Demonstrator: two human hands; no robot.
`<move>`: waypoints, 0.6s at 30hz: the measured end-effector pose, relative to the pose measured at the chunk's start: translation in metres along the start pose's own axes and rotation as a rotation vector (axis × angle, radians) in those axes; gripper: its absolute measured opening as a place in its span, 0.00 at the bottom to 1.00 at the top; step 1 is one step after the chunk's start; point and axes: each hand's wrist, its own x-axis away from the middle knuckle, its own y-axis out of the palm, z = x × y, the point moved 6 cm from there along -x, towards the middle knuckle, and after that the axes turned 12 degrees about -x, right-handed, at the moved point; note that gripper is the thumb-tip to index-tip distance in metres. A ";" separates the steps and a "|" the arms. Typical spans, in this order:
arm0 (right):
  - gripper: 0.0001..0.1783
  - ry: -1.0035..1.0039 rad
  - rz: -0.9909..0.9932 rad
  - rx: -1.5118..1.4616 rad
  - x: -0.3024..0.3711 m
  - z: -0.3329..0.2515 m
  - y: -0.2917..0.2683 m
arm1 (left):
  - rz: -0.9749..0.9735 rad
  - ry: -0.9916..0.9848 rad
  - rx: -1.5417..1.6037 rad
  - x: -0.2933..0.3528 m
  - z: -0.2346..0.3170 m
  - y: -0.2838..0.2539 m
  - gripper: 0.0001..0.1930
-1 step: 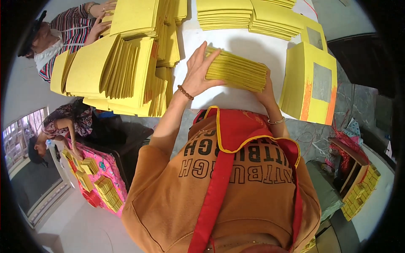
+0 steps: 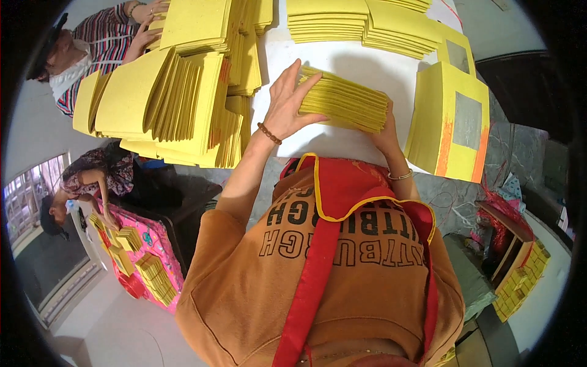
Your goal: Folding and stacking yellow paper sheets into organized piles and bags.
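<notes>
Flat white table is carrying loads lol, folded yellow paper stacks are crowding its left, far and right sides.

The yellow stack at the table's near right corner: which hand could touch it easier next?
Probably the right hand: it holds the right end of the yellow bundle, closer to that stack. The left hand holds the bundle's other end, farther.

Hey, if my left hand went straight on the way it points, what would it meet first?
Probably the far yellow stack on the white table, though the height of your left hand is unclear.
</notes>
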 end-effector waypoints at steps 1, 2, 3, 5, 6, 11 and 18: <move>0.42 0.002 0.032 0.004 0.000 -0.001 -0.002 | -0.007 0.044 -0.216 -0.001 0.005 0.000 0.45; 0.42 0.005 0.023 0.003 0.000 0.000 -0.001 | -0.007 0.034 -0.217 0.000 0.005 0.000 0.45; 0.41 -0.021 0.020 0.011 0.000 -0.002 -0.001 | 0.018 0.033 -0.214 0.002 0.007 -0.002 0.41; 0.41 -0.046 0.012 0.018 -0.001 -0.003 0.000 | 0.043 0.025 -0.213 0.004 0.011 -0.005 0.36; 0.41 -0.054 0.004 0.059 -0.001 -0.005 -0.001 | 0.058 0.032 -0.269 0.003 0.015 -0.007 0.36; 0.40 -0.074 0.003 0.107 -0.001 -0.003 -0.001 | 0.056 0.065 -0.331 0.006 0.018 -0.006 0.34; 0.40 -0.040 0.002 0.012 -0.001 -0.005 -0.002 | 0.062 0.112 -0.284 0.004 0.022 -0.010 0.34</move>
